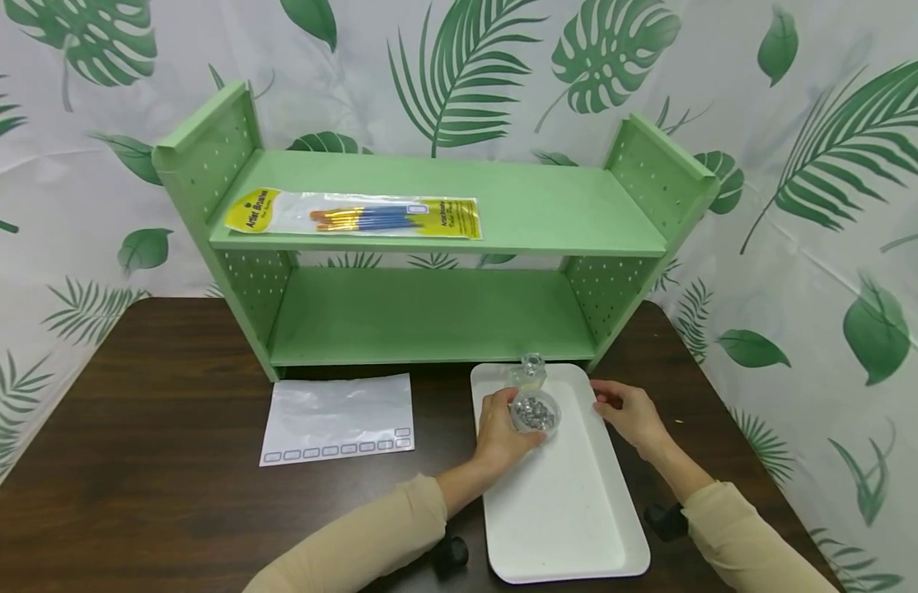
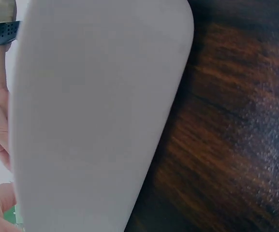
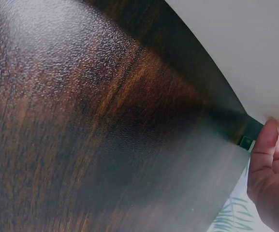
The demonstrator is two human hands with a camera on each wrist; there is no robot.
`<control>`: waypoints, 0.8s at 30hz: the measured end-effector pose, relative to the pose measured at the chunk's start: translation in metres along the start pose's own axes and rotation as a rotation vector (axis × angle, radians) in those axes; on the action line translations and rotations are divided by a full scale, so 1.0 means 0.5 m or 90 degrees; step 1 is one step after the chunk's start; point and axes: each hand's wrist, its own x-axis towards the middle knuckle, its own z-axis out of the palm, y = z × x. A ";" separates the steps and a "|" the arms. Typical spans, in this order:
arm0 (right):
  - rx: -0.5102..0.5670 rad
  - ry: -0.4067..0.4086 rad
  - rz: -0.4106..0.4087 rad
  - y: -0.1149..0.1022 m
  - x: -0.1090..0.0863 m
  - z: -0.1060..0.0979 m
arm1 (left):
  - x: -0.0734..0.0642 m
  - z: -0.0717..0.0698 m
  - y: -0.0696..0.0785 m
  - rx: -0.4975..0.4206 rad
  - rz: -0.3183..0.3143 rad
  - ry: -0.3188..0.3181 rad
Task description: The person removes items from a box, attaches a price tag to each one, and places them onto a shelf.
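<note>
My left hand [image 1: 499, 432] holds a small clear round container [image 1: 554, 402] of silvery-grey pieces [image 1: 534, 413] over the far half of a white tray [image 1: 555, 527], fingers curled along the container's left side. Just behind it, a clear, faceted piece [image 1: 530, 373] shows near the tray's far edge. At the tray's right rim is my right hand [image 1: 633, 416]. Its thumb and fingers pinch that edge in the right wrist view, close to the tray's corner [image 3: 255, 63]. The left wrist view mostly shows the tray's side [image 2: 95, 116].
Behind the tray stands a green two-level shelf [image 1: 429, 317], with a packet of paint brushes [image 1: 370, 216] on its upper board. A white sheet [image 1: 339, 416] with small printed boxes lies on the dark wooden table [image 1: 170, 461], left of the tray.
</note>
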 end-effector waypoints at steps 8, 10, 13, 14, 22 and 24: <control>-0.006 -0.002 -0.006 0.002 0.002 -0.001 | -0.001 0.000 0.001 0.001 0.003 -0.002; -0.007 -0.001 -0.004 0.002 0.002 -0.002 | -0.001 0.001 0.001 -0.001 0.002 -0.001; -0.010 0.000 -0.003 0.001 0.003 -0.002 | 0.000 0.003 0.000 -0.003 0.002 -0.001; -0.008 0.001 -0.001 0.001 0.003 -0.002 | 0.000 0.004 0.000 -0.001 0.005 0.000; -0.008 0.000 -0.004 0.003 0.001 0.000 | -0.001 0.007 -0.004 0.015 0.021 0.006; -0.010 0.000 -0.008 0.003 0.001 0.000 | -0.001 0.007 -0.006 0.018 0.028 0.008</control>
